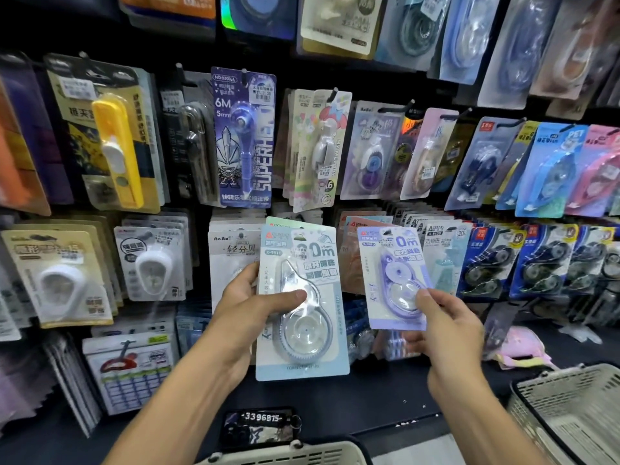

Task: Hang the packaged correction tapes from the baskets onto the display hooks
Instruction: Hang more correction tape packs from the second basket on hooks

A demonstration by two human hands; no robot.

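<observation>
My left hand (250,303) grips a light blue correction tape pack (302,317), thumb across its clear blister, held upright in front of the display wall. A second card edge shows behind that pack's top. My right hand (443,327) pinches a smaller lilac correction tape pack (394,280) by its lower right corner, raised toward the lower row of hanging packs (436,250). A beige mesh basket (570,407) sits at the lower right. Another basket's rim (295,456) shows at the bottom edge.
The black wall carries rows of hanging stationery packs: a purple SUPERHERO pack (245,139), a yellow one (117,146), white tape packs (154,263) at left. A pink item (523,350) and a phone-like object (258,427) lie on the dark shelf.
</observation>
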